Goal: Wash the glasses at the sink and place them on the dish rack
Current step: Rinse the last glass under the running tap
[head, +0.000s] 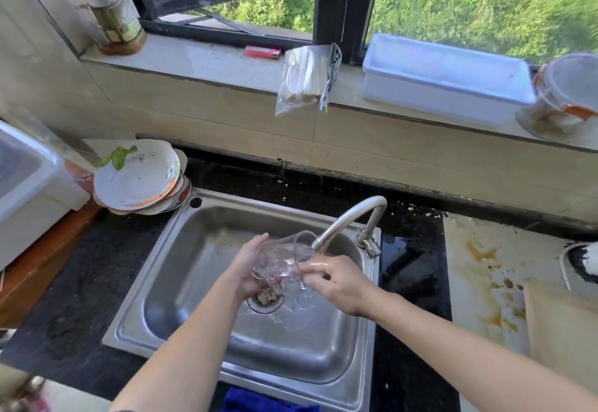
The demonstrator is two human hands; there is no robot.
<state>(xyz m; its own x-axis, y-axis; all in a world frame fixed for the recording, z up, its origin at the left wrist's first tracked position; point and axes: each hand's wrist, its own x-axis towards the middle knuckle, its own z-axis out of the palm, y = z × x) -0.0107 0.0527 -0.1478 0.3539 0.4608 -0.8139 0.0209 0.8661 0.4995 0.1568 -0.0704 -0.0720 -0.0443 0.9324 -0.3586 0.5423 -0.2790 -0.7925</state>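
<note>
The left hand (249, 269) is wrapped round the clear drinking glass (283, 257), and the right hand (336, 282) pinches its lower end with curled fingers. The glass is over the stainless steel sink (194, 266) with its long axis tilted, mouth up and right, just beside the curved metal tap (349, 220). I can't make out a dish rack, so the carrying hand is undecided.
</note>
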